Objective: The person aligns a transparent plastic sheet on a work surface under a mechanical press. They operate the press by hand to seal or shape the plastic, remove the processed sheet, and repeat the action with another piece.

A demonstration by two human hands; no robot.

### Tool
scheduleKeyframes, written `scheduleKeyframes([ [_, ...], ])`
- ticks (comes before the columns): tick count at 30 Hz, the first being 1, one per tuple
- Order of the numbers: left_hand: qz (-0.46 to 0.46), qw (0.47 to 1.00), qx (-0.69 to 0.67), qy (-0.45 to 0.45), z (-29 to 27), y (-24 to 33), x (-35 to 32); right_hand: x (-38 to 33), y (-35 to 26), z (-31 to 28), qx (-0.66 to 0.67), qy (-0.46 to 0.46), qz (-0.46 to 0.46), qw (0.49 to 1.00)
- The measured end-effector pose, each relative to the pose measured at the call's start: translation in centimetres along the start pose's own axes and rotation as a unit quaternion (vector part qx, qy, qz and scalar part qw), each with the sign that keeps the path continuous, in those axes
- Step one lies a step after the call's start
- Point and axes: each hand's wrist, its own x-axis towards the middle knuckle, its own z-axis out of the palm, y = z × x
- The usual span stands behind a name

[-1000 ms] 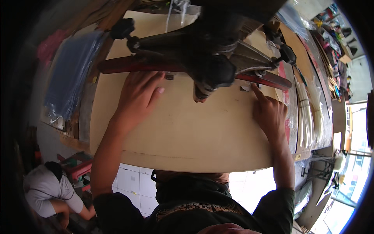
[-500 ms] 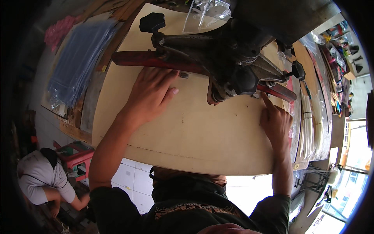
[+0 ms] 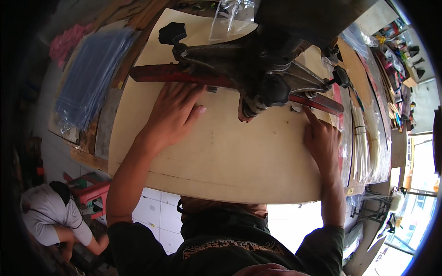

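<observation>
Left hand [image 3: 175, 108] flat at tan sheet [image 3: 225, 161]'s 10 o'clock, seemingly empty; right hand [image 3: 322, 138] at 3 o'clock, index out, grip unclear; keep both clear of red bar [image 3: 154, 73]

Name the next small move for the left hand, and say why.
Probably draw the left hand back a little over the tan sheet: its fingers reach the near edge of the red bar, where they might be pinched if the bar came down.
</observation>
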Motion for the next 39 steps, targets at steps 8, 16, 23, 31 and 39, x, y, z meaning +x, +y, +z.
scheduleKeyframes([
  [8,-0.013,0.999,-0.014,-0.028,0.0,0.0,0.1,0.1,0.2,-0.3,0.008,-0.011,0.001,1.0],
  [16,-0.025,0.998,-0.035,-0.046,-0.5,0.1,0.0,0.2,0.1,-0.3,-0.006,-0.014,0.001,1.0],
  [23,-0.014,1.0,-0.006,-0.021,0.1,0.0,0.0,0.0,0.1,-0.2,-0.004,-0.012,0.005,1.0],
  [31,-0.019,0.999,0.002,-0.028,0.2,0.2,0.1,0.0,0.3,0.1,-0.006,0.009,-0.011,1.0],
  [39,-0.03,0.999,0.015,-0.03,0.5,0.1,0.1,0.0,0.4,0.3,-0.004,0.014,-0.013,1.0],
])
